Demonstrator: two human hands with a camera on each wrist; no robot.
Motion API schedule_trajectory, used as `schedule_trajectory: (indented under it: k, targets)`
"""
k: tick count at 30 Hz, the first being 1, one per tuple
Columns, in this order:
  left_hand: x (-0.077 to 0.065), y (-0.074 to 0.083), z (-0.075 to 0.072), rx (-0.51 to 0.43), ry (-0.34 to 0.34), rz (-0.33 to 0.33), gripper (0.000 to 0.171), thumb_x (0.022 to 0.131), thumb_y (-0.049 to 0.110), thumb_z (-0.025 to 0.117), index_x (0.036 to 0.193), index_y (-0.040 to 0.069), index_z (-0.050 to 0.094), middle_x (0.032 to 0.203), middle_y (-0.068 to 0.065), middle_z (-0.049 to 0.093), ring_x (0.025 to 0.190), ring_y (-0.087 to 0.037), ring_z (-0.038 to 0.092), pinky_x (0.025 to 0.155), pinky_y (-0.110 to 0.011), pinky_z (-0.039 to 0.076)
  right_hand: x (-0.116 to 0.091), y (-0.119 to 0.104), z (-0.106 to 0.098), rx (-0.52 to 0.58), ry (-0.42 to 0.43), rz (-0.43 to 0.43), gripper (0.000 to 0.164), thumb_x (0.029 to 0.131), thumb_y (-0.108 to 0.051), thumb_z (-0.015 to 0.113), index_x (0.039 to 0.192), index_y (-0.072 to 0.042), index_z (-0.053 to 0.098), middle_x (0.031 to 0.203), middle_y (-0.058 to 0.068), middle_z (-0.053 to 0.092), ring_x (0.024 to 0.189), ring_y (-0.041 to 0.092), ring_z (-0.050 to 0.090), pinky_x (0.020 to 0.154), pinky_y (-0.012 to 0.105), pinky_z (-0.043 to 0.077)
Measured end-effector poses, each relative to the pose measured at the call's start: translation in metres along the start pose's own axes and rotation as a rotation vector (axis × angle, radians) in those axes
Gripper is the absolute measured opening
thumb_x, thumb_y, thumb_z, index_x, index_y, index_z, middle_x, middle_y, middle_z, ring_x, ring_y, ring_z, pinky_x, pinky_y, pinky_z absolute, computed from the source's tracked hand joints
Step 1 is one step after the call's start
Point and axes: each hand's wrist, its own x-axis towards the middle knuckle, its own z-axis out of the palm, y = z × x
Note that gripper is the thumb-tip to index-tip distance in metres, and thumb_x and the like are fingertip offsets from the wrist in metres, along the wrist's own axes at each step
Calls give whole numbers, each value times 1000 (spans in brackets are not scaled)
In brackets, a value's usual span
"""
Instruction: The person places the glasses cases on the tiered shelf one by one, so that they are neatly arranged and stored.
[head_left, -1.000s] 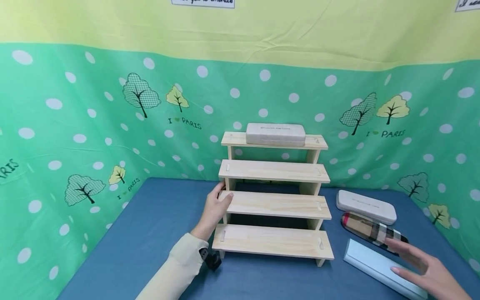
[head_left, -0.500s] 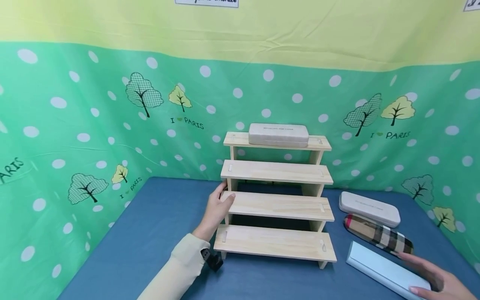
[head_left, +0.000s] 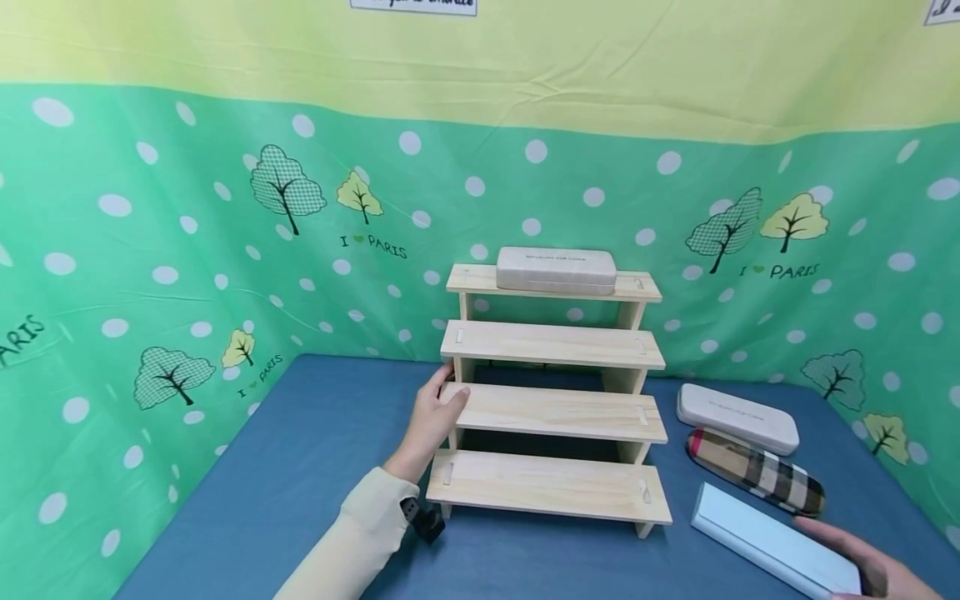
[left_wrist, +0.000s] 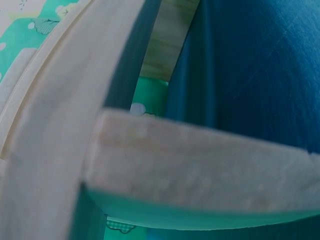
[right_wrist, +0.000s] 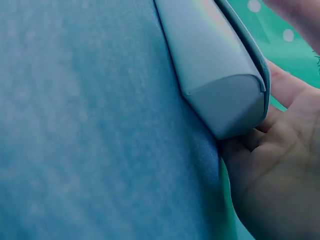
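My left hand (head_left: 433, 417) grips the left side of a pale wooden tiered shelf (head_left: 558, 412), its thumb on the second board from the bottom. Close-up boards of the shelf (left_wrist: 200, 165) fill the left wrist view, where the hand is not seen. At the lower right, my right hand (head_left: 873, 562) holds the near end of a light blue glasses case (head_left: 772, 537) lying on the blue cloth. The right wrist view shows its fingers round that end of the case (right_wrist: 230, 105), partly hidden behind it.
A grey-white glasses case (head_left: 555, 271) sits on the top board. Right of the shelf lie another grey-white case (head_left: 738, 418) and a plaid case (head_left: 753, 469), just beyond the light blue one. A green dotted curtain (head_left: 315, 292) hangs behind the blue-covered table (head_left: 300, 467).
My right hand has come down and toward the lower right, from above the light blue case to round its near end. The left hand stays on the shelf.
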Motion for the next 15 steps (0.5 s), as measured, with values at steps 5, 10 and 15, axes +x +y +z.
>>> schedule_trajectory:
  k: [5, 10, 15]
  targets:
    - [0, 0, -1, 2, 0, 4, 57, 93, 10, 57, 145, 2, 35, 145, -17, 40, 130, -32, 41, 106, -47, 34, 1, 1, 2, -242, 36, -33, 53, 100, -10, 39, 117, -61, 40, 111, -41, 40, 100, -8, 47, 78, 31, 45]
    - [0, 1, 0, 3, -4, -3, 57, 93, 11, 57, 145, 2, 34, 146, -17, 37, 133, -31, 37, 106, -47, 33, 0, 1, 5, -459, 127, -46, 60, 98, -9, 45, 115, -65, 32, 108, -47, 31, 97, -17, 40, 72, 28, 43]
    - [0, 1, -1, -4, -7, 9, 57, 93, 10, 57, 145, 1, 33, 147, -18, 37, 133, -32, 36, 107, -48, 33, -2, 1, 7, -635, 149, -134, 66, 96, -7, 50, 126, -60, 26, 113, -48, 27, 99, -18, 39, 67, 23, 42]
